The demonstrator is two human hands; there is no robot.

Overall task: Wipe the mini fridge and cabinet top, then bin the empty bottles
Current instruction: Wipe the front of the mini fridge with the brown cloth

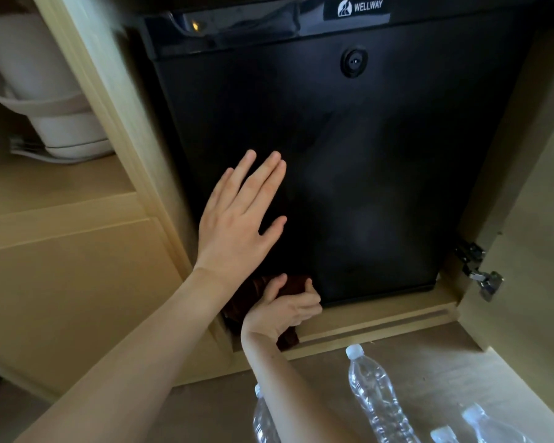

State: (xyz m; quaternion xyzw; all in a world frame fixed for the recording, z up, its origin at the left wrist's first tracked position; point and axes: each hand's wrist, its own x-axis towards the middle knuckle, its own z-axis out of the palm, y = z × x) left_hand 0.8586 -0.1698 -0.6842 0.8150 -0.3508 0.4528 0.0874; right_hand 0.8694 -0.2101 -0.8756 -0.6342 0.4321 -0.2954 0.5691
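Clear plastic bottles (375, 394) with white caps are sitting closest of all, on the floor just in front of the cabinet, one of them partly hiding behind the right forearm. Now to the fingers: those of the right hand (285, 306) are curling round a dark brown cloth (293, 286), bunching it and pressing it against the bottom left corner of the mini fridge (365, 187), right where the black door is meeting the cabinet (381, 318) sill. Above it, the left hand (240, 215) is lying flat on the door, fingers straight, two of them touching and the rest slightly fanned, thumb sticking out to the side, holding nothing. Moving outward, the fridge is sitting inside the wooden cabinet, showing a round lock (354, 62) near the top and a WELLWAY badge (360, 8) above that. On the right the cabinet door (531, 282) is hanging open on a metal hinge (480, 270). Over on the left, a white kettle (45, 91) is standing on an open shelf (61, 187).
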